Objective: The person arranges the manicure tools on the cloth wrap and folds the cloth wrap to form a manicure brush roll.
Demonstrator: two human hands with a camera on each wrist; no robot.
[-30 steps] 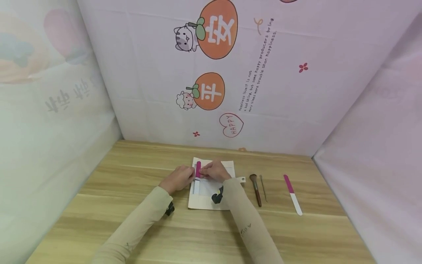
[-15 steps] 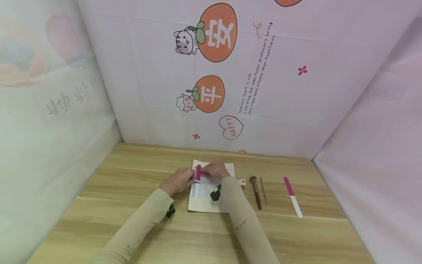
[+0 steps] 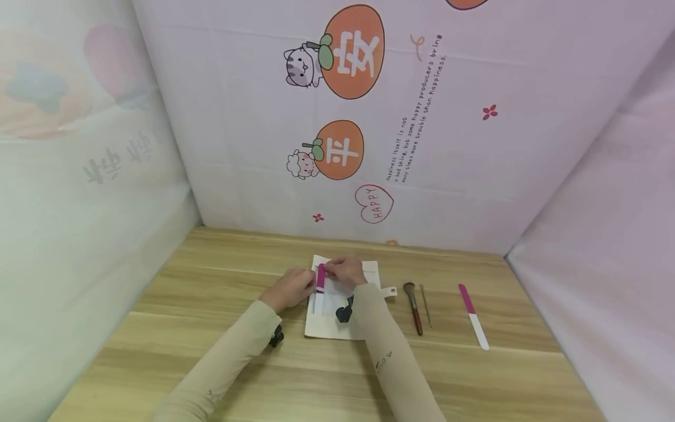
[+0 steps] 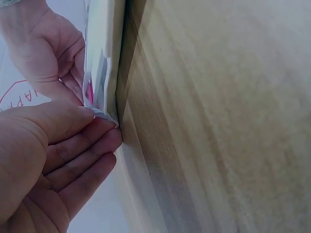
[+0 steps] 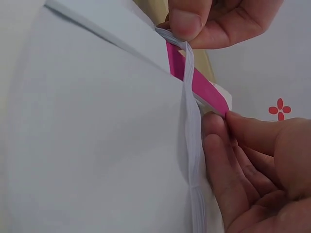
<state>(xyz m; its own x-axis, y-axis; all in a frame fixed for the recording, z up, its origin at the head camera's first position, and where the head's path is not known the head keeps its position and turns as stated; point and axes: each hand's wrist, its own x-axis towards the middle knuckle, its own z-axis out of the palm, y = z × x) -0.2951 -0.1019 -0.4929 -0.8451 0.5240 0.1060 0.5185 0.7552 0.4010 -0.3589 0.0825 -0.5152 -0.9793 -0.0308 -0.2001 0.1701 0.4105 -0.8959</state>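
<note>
Left hand: thumb and fingers pinch the pocket edge; judged best to lift it just enough for a gap, no hard stretch.
Pocket edge: gathered white band, crossing the file; could snag, so hold it off the file's path.
Nail file: at left of pouch, pink end towards back wall, passing through the pocket mouth; how deep the white half sits, cannot tell.
Right hand: clamped on file's pink tip, thumb against fingers; looks like a slide-in, so push straight along the pocket, don't twist.
Pouch: white, flat on bench, opened out; keep it from skidding.
Strap: off pouch's right side, snap showing.
Brush: right of strap, lying.
Thin stick: just beside brush.
Second file: pink and white, further right, apart.
Bench: light wood grain.
Room: left cloth, faint fruit print; back cloth, oranges, cartoon animals, lettering; right cloth, pale, creased.
</note>
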